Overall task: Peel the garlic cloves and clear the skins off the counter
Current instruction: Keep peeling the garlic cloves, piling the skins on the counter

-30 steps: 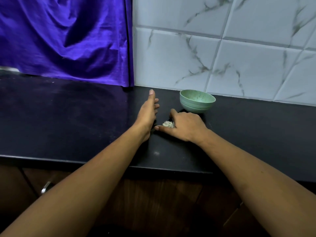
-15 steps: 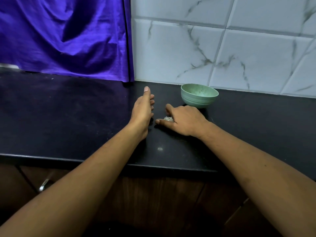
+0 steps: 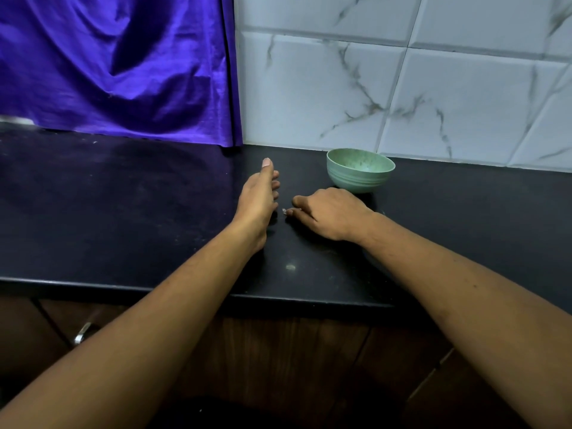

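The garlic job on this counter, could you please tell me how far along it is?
Done, apparently: no unpeeled cloves show on the counter. In hand: the right hand curls over the skins, a pale bit showing at its fingertips, with the left hand standing edge-on beside it as a wall. Left: lifting those skins away, and a pale speck near the front edge. The bowl shows no cloves from here.
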Available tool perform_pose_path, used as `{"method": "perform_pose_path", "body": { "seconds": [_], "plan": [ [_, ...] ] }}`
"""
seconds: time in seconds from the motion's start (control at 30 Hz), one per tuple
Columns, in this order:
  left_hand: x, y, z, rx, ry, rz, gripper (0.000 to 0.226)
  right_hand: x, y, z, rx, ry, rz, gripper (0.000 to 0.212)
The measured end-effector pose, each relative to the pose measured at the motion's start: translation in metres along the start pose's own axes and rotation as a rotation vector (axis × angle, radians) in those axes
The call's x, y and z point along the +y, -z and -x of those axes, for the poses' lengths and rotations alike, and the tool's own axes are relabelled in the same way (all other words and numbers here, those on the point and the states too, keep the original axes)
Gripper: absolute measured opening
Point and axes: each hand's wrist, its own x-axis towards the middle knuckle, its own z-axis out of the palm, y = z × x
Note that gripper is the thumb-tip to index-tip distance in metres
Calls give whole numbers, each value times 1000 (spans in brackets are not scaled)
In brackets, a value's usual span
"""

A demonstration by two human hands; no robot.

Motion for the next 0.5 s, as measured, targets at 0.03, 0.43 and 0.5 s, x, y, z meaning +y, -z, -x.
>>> {"method": "perform_pose_path", "body": {
  "seconds": [0.03, 0.43, 0.5],
  "plan": [
    [0, 0, 0, 0, -1, -2, 54, -1, 0, 0, 0, 0, -3, 39],
    [-1, 2, 3, -14, -12, -3, 40, -9, 3, 4, 11, -51, -8, 48],
    [0, 3, 4, -24, -17, -5, 41, -8, 1, 6, 53, -85, -39, 46]
  ]
}}
